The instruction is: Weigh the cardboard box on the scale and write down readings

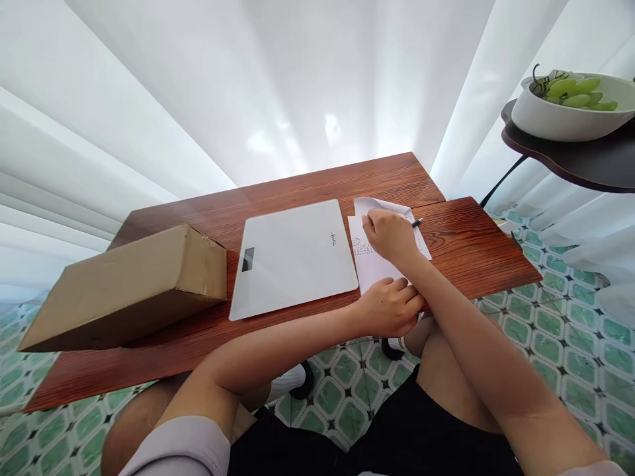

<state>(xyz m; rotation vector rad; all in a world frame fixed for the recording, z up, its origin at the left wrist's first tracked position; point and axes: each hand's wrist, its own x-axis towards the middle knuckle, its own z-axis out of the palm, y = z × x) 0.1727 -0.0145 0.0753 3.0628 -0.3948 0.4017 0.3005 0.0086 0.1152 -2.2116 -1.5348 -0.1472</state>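
Note:
My right hand (389,236) grips a dark pen (417,223) and rests on a white sheet of paper (372,268) with small print, lying on the wooden table (461,244). The pen's end sticks out to the right of my fist. My left hand (391,305) lies with curled fingers on the near edge of the paper, at the table's front edge. A white flat scale (292,258) with a small dark display sits just left of the paper. A brown cardboard box (129,287) lies at the left end of the table.
White curtains (278,86) hang behind the table. At the upper right a dark shelf (575,162) carries a white bowl (560,119) of green grapes (578,92). Green patterned floor tiles (555,324) surround the table; my knees are under its front edge.

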